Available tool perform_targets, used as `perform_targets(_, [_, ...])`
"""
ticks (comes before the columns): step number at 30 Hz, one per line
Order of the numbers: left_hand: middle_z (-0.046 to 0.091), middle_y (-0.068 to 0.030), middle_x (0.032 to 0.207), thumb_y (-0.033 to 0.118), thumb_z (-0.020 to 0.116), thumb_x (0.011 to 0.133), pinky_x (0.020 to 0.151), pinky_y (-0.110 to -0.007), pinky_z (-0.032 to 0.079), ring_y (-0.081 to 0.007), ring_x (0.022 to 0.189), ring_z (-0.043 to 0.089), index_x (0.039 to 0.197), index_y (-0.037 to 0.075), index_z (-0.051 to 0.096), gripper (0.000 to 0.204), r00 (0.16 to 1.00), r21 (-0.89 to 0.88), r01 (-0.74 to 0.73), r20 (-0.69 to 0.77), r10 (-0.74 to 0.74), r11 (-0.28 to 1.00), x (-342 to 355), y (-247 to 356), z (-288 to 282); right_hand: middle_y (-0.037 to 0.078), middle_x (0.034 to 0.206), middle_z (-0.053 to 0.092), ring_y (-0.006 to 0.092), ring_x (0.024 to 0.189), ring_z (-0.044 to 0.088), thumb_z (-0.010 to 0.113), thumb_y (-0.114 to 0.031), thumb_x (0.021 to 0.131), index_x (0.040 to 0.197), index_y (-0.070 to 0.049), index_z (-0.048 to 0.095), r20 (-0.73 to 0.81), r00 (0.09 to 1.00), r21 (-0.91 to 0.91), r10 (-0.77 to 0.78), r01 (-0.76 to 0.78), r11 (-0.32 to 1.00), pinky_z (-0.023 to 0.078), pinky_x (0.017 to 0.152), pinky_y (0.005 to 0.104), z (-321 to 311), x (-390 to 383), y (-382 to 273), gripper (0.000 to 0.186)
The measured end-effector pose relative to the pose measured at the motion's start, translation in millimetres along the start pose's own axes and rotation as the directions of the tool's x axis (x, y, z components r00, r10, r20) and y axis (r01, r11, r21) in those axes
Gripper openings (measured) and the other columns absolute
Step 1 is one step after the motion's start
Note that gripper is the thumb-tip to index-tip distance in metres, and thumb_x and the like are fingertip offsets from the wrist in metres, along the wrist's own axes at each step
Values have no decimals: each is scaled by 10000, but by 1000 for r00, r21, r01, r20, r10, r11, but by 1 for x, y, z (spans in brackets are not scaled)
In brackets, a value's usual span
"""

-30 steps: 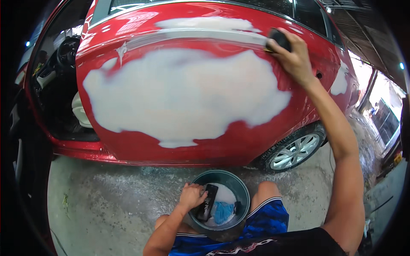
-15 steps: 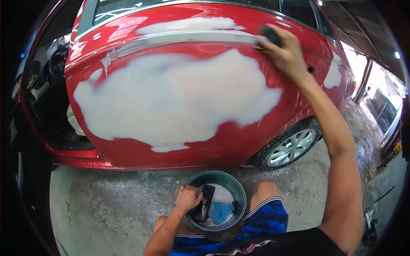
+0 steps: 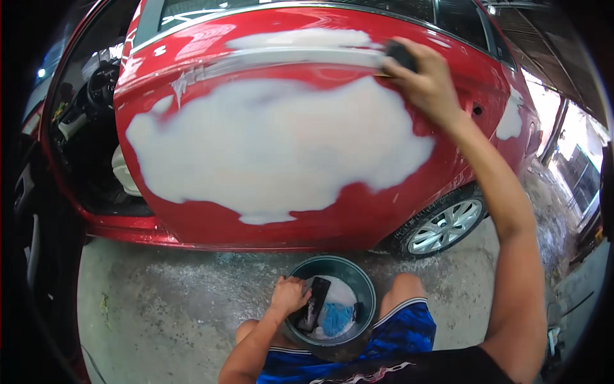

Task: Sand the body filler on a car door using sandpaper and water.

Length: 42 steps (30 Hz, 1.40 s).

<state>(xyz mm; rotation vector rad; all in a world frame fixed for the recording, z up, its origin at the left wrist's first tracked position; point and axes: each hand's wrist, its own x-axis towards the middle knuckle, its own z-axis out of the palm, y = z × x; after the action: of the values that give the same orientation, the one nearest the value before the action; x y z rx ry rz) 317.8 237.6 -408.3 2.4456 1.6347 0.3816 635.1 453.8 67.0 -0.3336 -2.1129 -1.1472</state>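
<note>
My right hand [image 3: 430,80] is closed around a black sanding block [image 3: 401,55]. The block presses on the upper crease of the red car door [image 3: 358,224], at the right end of a pale strip [image 3: 288,59]. Below it spreads a large whitish filler patch [image 3: 275,141] with uneven edges. Down between my knees stands a dark green-grey bucket [image 3: 368,288]. My left hand [image 3: 289,296] grips its left rim, fingers curled inward and partly hidden. Beside that hand, a long black block [image 3: 314,304] leans inside the bucket, next to a blue cloth [image 3: 336,318] in cloudy water.
An open doorway [image 3: 89,147] to the car's interior lies left. The rear wheel [image 3: 446,227] is at lower right, with another pale patch [image 3: 510,115] on the rear panel. Wet concrete floor [image 3: 192,288] runs under the car. A grey wall [image 3: 579,313] stands far right.
My right hand and the sanding block have slid left along the door's crease. The view has shifted, so the car appears farther right. My left hand stays at the bucket's rim.
</note>
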Motion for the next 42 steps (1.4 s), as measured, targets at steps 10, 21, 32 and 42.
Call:
perform_targets(10, [762,-105,994,392,701,926,1175,-551,387,-281,1070,707,1035,108,784,315,996,10,-85,31,84,996,0,-5,22,106,1315,645,309,1215,618,664,-248,931,1189,-278,740,-279,959,-93,-49,24,995,491,1003,471,161,198,-184,271])
perform_targets(21, [766,-105,994,371,706,926,1182,-522,384,-291,1095,688,973,120,787,268,933,84,-360,45,357,929,15,14,12,71,964,734,301,874,710,796,-165,923,1127,-156,737,271,756,365,596,-654,663,547,768,430,-72,-44,-32,213])
perform_targets(32, [769,-198,1202,635,697,920,1017,-469,553,-387,1104,737,1370,65,680,727,299,3,282,950,-91,959,54,24,167,211,1462,604,320,1360,585,551,-346,1109,1564,-98,475,865,271,446,422,-800,-401,451,1104,423,12,-282,-434,524])
perform_targets(42, [729,-172,1316,583,657,974,895,-484,583,-384,991,753,1395,73,660,662,517,-75,499,826,-227,863,43,53,241,206,1357,585,413,1262,586,566,-423,1069,1576,-166,463,921,242,312,304,-928,-206,468,1061,477,13,-286,-415,578])
